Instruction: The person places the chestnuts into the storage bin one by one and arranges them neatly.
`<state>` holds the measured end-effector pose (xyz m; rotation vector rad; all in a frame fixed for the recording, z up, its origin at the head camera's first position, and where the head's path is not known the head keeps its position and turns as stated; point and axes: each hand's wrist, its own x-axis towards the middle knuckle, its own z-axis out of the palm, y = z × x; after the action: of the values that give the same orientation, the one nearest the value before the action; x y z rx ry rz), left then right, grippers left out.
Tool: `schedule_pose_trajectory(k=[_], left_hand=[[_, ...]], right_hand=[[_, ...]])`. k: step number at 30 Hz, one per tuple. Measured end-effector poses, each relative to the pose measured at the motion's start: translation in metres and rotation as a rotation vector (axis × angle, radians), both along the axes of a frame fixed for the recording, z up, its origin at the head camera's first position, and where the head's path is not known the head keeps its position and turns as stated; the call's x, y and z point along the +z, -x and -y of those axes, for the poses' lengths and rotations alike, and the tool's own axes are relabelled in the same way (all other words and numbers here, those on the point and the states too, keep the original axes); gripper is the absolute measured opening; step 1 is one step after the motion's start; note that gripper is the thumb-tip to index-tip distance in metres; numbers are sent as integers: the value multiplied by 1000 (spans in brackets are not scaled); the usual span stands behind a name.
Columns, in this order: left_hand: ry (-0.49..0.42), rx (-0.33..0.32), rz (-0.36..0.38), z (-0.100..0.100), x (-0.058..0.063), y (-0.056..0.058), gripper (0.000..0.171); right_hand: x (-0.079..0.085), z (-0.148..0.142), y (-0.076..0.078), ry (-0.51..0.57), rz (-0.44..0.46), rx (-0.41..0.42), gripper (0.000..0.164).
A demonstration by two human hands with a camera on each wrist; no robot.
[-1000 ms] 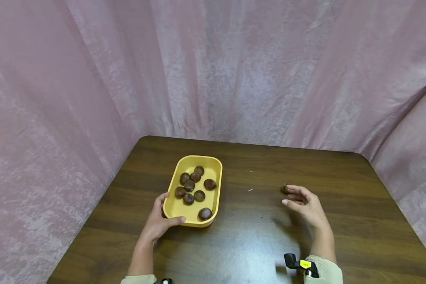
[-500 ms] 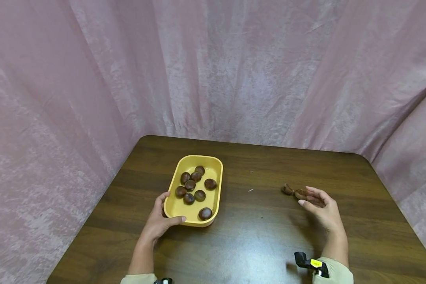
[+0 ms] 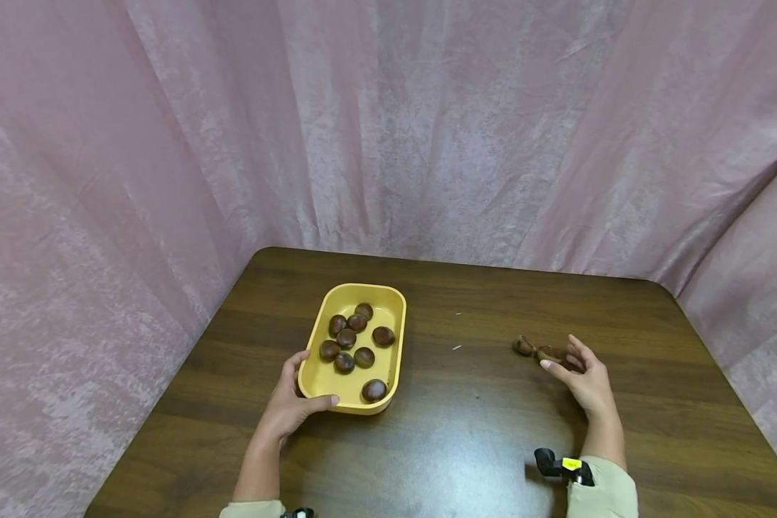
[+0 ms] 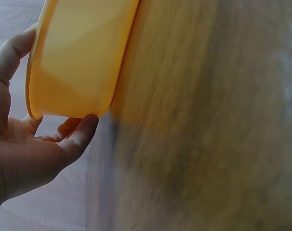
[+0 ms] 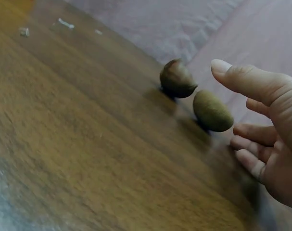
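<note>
Left hand [image 3: 291,406] sits at lower centre-left of the head view, against the near left corner of the yellow tray [image 3: 387,309]. Its thumb lies along the tray's near wall and the fingers [image 3: 296,363] rise up the left wall; the grasp is a loose cupping of the corner rather than a clench. The left wrist view confirms it: thumb under the tray's rounded corner, one fingertip at the rim, palm open beneath.

The tray stands on the dark wooden bench [image 3: 466,446], left of centre. Eight chestnuts [image 3: 356,338] lie inside it: six clustered in the far half, one a little apart toward the right wall, one alone by the near right corner.

Right hand [image 3: 583,378] rests at right of centre in the head view, fingers released and spread, grasping nothing. Two loose chestnuts lie on the bench just beyond its fingertips: the nearer nut [image 5: 212,111] is just beside the fingers, apart from them by a narrow gap in the right wrist view; the farther nut [image 5: 177,79] lies next to it on the upper left, and whether the two touch cannot be told.

Small pale specks [image 3: 456,347] lie on the bench between the tray and the loose nuts. A pink curtain [image 3: 388,129] closes the scene behind and at both sides.
</note>
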<state>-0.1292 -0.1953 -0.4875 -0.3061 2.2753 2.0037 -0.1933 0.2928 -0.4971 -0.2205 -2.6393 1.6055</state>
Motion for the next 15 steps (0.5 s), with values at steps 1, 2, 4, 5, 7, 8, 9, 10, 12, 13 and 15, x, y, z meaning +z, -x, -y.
schedule_pose_trajectory(k=[1, 2, 4, 5, 7, 8, 9, 10, 12, 13, 15], left_hand=[[1, 0, 1, 0, 0, 0, 97], [5, 0, 1, 0, 0, 0, 98], [5, -1, 2, 0, 0, 0, 98], [7, -2, 2, 0, 0, 0, 98], [7, -4, 1, 0, 0, 0, 98], [6, -6, 0, 0, 0, 0, 98], [4, -6, 0, 0, 0, 0, 98], [5, -6, 0, 0, 0, 0, 98], [4, -6, 0, 1, -1, 0, 98], [3, -6, 1, 0, -1, 0, 98], [5, -5, 1, 1, -1, 0, 98]], right_hand=[[-2, 0, 2, -13, 5, 1, 87], [-3, -1, 4, -35, 9, 4, 87], [-7, -2, 8, -78, 7, 6, 86], [-8, -2, 10, -100, 3, 5, 84], [-11, -2, 13, -149, -11, 4, 79], [-12, -1, 14, -172, -20, 3, 76], [-13, -1, 15, -194, -26, 1, 72], [-13, 0, 16, -212, -33, -1, 69], [-14, 1, 17, -242, -48, -9, 64], [-14, 2, 17, -257, -55, -14, 61], [-15, 3, 16, -282, -67, -28, 55]])
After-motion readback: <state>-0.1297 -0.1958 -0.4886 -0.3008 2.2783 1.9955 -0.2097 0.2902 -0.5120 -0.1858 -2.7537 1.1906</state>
